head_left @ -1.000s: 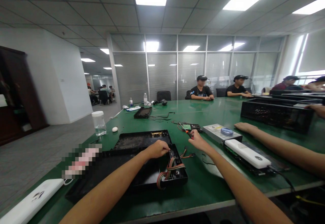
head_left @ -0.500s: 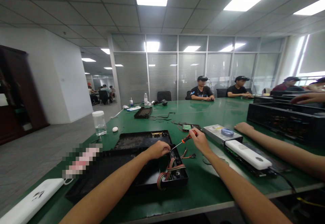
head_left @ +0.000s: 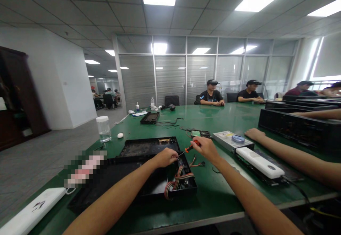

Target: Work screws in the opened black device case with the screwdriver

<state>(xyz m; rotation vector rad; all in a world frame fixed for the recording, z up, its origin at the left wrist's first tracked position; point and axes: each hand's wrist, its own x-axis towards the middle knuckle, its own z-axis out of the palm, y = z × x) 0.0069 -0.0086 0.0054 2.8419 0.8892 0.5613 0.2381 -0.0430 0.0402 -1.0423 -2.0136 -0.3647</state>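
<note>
My right hand (head_left: 204,147) is closed around a red-and-black screwdriver (head_left: 188,149), whose shaft slants down to the left. The tip of the shaft meets the fingertips of my left hand (head_left: 167,157), which are pinched together over the far right part of an open black casing (head_left: 188,189). Whatever those fingers hold is too small to make out. Inside the casing's right end lie bundles of striped ribbon wires (head_left: 174,186). More loose wires (head_left: 197,164) with dark connectors stick out on its right side. Behind it rests a black panel (head_left: 145,146) with a brass-coloured piece on it.
A clear jar (head_left: 103,130) and a white round object (head_left: 120,135) stand left. On the right are a silver box (head_left: 229,138) with a blue ring, a white device (head_left: 259,162), a co-worker's forearm (head_left: 293,157) and large black cases (head_left: 295,126). A green circuit board (head_left: 196,134) lies ahead.
My right hand and the screwdriver handle have shifted left and slightly down, closer to my left hand, which stays in place. At the right, a co-worker's other arm has reached lower into a black case.
</note>
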